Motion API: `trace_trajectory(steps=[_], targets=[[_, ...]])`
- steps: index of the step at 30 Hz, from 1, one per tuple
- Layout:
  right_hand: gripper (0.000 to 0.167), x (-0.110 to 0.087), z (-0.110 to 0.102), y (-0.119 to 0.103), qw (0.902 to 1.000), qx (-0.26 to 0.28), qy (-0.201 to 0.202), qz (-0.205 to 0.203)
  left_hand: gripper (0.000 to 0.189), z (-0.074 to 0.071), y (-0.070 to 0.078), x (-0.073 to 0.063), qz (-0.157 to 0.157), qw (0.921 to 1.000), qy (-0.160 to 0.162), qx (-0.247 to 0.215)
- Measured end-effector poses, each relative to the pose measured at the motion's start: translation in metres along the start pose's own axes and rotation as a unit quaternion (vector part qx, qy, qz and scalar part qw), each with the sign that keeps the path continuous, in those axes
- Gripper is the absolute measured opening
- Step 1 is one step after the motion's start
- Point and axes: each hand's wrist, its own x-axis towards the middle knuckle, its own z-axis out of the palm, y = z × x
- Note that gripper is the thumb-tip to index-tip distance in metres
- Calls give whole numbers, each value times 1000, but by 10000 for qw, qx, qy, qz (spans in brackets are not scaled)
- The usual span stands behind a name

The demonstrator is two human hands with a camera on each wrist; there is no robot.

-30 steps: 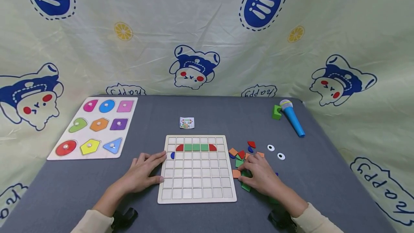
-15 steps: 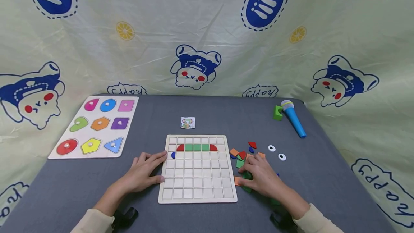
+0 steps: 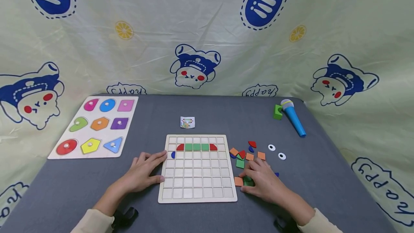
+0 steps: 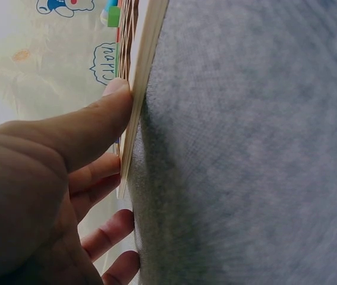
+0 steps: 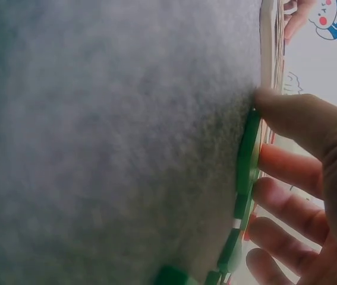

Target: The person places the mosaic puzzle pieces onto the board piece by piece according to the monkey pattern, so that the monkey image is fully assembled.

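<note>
My left grip (image 3: 143, 172): fingers relaxed, touching left edge of pale grid board (image 3: 196, 182) on worktop (image 3: 194, 218). My right grip (image 3: 261, 179): over green pieces (image 3: 248, 181), right of board; can't tell if pinching. Orange square (image 3: 238, 181) between board and green pieces.

Card (image 3: 187, 122): print too small to read, centre of the head view
Green pieces (image 3: 248, 181): partly hidden by the right hand (image 3: 263, 181), lower right
Sleeves (image 3: 93, 222): cut off, bottom edge
</note>
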Motion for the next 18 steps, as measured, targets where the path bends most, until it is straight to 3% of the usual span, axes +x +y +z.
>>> trace_trajectory(steps=[12, 18], targets=[[19, 3, -3, -1, 9999, 1, 81, 120, 71, 2, -1, 1, -8, 10000, 10, -44], [20, 18, -10, -12, 9991, 152, 375, -89, 70, 2, -1, 1, -24, 10000, -11, -26]])
